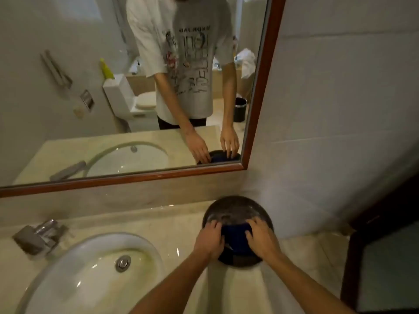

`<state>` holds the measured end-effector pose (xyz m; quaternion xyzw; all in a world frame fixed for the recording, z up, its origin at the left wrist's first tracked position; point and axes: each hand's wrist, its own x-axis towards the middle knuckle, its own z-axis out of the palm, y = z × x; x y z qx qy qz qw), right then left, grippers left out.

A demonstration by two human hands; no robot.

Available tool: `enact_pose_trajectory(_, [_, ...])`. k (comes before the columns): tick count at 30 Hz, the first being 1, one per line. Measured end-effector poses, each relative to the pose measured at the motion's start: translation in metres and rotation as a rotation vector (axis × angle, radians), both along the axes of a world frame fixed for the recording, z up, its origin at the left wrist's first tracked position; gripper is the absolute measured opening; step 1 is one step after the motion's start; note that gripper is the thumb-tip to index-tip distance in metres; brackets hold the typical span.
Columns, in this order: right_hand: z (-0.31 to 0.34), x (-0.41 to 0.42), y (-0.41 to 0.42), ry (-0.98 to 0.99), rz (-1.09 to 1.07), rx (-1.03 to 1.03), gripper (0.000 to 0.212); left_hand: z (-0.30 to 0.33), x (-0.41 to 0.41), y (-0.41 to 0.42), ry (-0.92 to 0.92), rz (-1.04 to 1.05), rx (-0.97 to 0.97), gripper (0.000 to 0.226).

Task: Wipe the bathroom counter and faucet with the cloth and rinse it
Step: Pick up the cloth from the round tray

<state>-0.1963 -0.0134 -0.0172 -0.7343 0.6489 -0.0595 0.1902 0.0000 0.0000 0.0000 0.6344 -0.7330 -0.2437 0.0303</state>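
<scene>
Your left hand (pixel 209 240) and right hand (pixel 260 237) both have fingers curled onto the dark blue cloth (pixel 235 235) inside the dark bowl (pixel 233 209) on the worktop (pixel 172 225). Sink (pixel 68 275) and faucet (pixel 37 236) sit off left, mirror (pixel 68 109) behind.

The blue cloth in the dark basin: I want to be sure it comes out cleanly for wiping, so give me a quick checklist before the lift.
1. Both hands on the blue cloth: ok; left hand and right hand have fingers curled on it.
2. Cloth inside the basin: ok.
3. Basin seated flat on the counter: ok, it rests right of the sink.
4. Water in the basin, so expect drips: cannot tell, the inside is dark and blurred.
5. Counter path toward the faucet free of items: ok, nothing stands between.
6. Faucet off: ok, no stream visible.
</scene>
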Motion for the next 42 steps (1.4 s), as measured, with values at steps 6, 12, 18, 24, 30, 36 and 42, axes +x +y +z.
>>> enact_pose_trajectory(6, [-0.029,-0.026,-0.050,0.101,0.151,0.206,0.073,-0.029,-0.014,-0.046,-0.093,-0.029,0.147,0.068])
enact_pose_trajectory(12, [-0.042,-0.038,-0.044,-0.074,0.131,0.235,0.041,-0.034,-0.016,-0.057,-0.134,-0.139,0.165,0.057])
enact_pose_trajectory(18, [-0.012,-0.062,-0.019,-0.711,-0.282,0.234,0.053,0.004,-0.022,-0.028,0.385,0.068,0.414,0.024])
enact_pose_trajectory(24, [0.030,-0.014,0.054,-1.493,-0.928,0.813,0.058,0.043,-0.034,0.011,0.969,0.534,0.585,0.027])
enact_pose_trajectory(30, [0.039,0.017,0.085,-1.576,-0.903,0.714,0.054,0.040,-0.033,0.067,1.007,0.550,0.608,0.028])
enact_pose_trajectory(36, [0.031,0.051,0.127,-1.057,-0.742,0.405,0.027,0.013,-0.042,0.125,0.531,0.303,0.218,0.032])
enact_pose_trajectory(42, [0.003,0.055,0.168,-0.699,-0.880,0.188,0.024,-0.012,0.012,0.176,0.440,-0.135,0.253,0.059])
